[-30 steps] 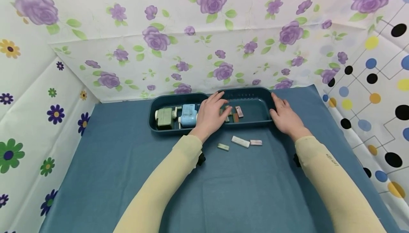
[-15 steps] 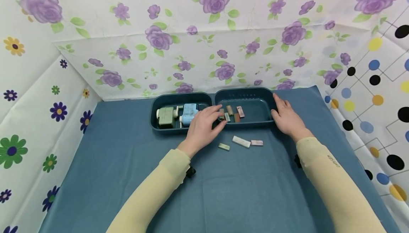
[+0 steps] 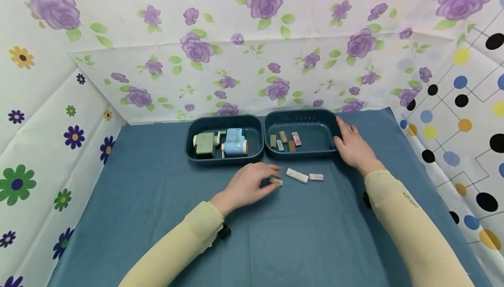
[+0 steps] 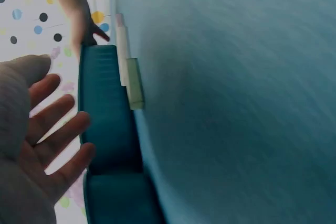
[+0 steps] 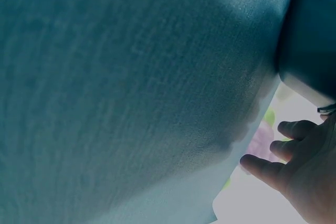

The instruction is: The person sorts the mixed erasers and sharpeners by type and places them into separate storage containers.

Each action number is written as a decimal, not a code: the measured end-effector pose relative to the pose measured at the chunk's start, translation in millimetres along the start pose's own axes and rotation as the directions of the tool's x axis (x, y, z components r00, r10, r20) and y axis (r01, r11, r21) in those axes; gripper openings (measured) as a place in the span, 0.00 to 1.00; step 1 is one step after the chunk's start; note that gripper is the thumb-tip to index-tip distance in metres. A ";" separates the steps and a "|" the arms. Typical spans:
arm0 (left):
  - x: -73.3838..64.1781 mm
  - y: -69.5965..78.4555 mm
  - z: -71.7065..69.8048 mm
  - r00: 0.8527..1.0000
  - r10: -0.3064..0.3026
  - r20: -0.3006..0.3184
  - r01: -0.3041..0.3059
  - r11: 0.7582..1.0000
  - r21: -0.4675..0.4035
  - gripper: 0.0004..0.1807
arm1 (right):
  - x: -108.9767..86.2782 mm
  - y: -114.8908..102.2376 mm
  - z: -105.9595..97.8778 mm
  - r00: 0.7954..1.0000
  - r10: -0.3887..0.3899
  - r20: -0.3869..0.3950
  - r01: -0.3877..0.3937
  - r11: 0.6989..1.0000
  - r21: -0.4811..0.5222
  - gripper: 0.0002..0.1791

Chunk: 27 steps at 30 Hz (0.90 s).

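My left hand point(image 3: 250, 185) is low over the cloth, thumb and fingers parted around a small green eraser point(image 3: 277, 181). In the left wrist view its fingers are spread and the green eraser point(image 4: 135, 83) lies on the cloth. A white eraser point(image 3: 297, 175) and a pink-and-white eraser point(image 3: 316, 177) lie just to the right. My right hand point(image 3: 355, 149) rests against the right end of the right dark-blue tray point(image 3: 320, 136), fingers extended. Several small erasers, among them a brown eraser point(image 3: 292, 146) and a pink eraser point(image 3: 296, 138), lie inside that tray.
The left dark-blue tray point(image 3: 255, 130) stands beside the right one, holding a green crank pencil sharpener point(image 3: 205, 145) and a blue crank pencil sharpener point(image 3: 235, 142). A flowered sheet point(image 3: 157, 90) rises behind both trays. Blue cloth point(image 3: 299, 234) covers the table.
My left hand has moved from above the trays down toward the front, to the green eraser on the cloth. The right hand has stayed at the tray's end.
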<state>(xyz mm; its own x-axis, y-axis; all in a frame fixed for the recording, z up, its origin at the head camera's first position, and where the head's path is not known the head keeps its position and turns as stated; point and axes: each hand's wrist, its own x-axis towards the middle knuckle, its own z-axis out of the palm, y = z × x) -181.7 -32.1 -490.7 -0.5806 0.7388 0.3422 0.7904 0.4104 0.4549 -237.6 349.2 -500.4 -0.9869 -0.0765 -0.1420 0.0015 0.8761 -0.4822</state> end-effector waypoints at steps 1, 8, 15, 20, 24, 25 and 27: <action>-2.3 -1.1 0.4 0.999 -0.009 0.032 0.009 1.000 0.004 0.11 | -0.5 -0.1 0.5 1.000 0.003 0.004 -0.003 1.000 -0.001 0.39; -4.5 -7.4 -1.9 0.975 0.029 0.221 -0.086 0.963 0.254 0.15 | 0.3 -0.3 0.9 1.000 0.008 0.011 -0.008 1.000 -0.001 0.40; 12.1 -3.9 -8.4 0.889 0.134 0.439 -0.361 0.795 0.488 0.21 | 0.1 -0.4 -0.2 1.000 0.009 0.007 -0.009 1.000 -0.005 0.39; 21.3 -0.5 -4.5 0.856 0.124 0.502 -0.436 0.696 0.571 0.24 | 0.3 0.8 1.0 1.000 0.002 0.002 -0.002 1.000 -0.012 0.39; 27.4 3.0 1.9 0.829 0.108 0.548 -0.493 0.602 0.628 0.26 | 0.9 1.2 1.2 1.000 0.003 -0.004 -0.003 1.000 -0.012 0.39; 28.8 3.8 3.4 0.823 0.105 0.558 -0.504 0.586 0.634 0.26 | 1.0 1.2 1.2 1.000 0.004 -0.003 -0.004 1.000 -0.013 0.39; 30.8 5.4 5.5 0.815 0.104 0.570 -0.519 0.566 0.640 0.25 | 1.6 1.0 1.0 1.000 0.005 -0.003 -0.005 1.000 -0.014 0.39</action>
<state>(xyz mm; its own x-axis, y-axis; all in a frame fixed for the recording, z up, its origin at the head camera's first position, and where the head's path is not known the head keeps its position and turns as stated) -194.2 -4.1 -482.2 -0.2797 0.9496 -0.1418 0.8744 0.1909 -0.4461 -239.0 349.5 -502.1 -0.9874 -0.0705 -0.1417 0.0043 0.8830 -0.4693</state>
